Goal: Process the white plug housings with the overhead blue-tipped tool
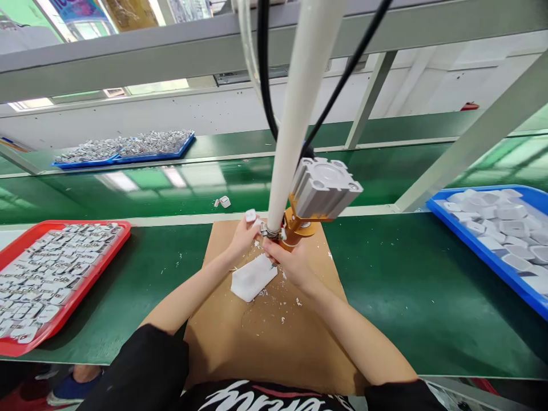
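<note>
My left hand is closed on a small white plastic part, held up near the base of a hanging pneumatic tool with a silver cylinder block and an orange collar. My right hand is wrapped around the tool's lower end, just under the collar. A white plastic block lies on the brown board right below both hands. White chips are scattered over the board around it.
A red tray of small white-and-metal parts sits at the left, and a blue tray of white shells at the right. A blue tray of metal pieces stands beyond the conveyor. A white hose and black cables hang in front.
</note>
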The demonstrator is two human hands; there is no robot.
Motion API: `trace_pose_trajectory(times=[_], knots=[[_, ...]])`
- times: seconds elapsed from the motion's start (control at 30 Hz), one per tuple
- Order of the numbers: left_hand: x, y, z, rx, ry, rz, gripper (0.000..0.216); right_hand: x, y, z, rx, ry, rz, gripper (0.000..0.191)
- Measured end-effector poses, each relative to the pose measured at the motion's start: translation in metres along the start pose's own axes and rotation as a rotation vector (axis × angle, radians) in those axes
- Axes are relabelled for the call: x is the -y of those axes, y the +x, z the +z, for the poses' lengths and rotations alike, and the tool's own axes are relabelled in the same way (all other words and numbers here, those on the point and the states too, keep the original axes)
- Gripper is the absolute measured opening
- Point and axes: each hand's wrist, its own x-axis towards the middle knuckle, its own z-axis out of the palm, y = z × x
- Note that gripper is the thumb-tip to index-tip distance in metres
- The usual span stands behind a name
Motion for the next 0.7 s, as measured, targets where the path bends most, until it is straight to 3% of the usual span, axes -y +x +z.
trace_pose_trajectory(times=[0.1, 0.23, 0.5, 0.6, 0.7], knots=[[0.024, -0.038, -0.024, 0.059, 0.052, 0.024, 0.03, 0.003, 0.0, -0.001, -0.007, -0.002, -0.003, 0.028], [0.04, -0.078, -0.046, 0.239, 0.343, 0.23, 0.029, 0.007, -0.001, 0.0, 0.011, -0.009, 0.002, 0.032], [0.024, -0.082, -0.054, 0.435, 0.753, 0.523, 0.066, 0.011, -0.007, 0.008, 0.058, -0.039, -0.057, 0.039], [0.021, -0.088, -0.052, 0.476, 0.799, 0.556, 0.064, 0.012, -0.009, 0.01, 0.063, -0.036, -0.065, 0.039], [0.024, -0.096, -0.045, 0.371, 0.749, 0.527, 0.047, 0.012, -0.009, 0.008, 0.06, -0.061, -0.066, 0.039]])
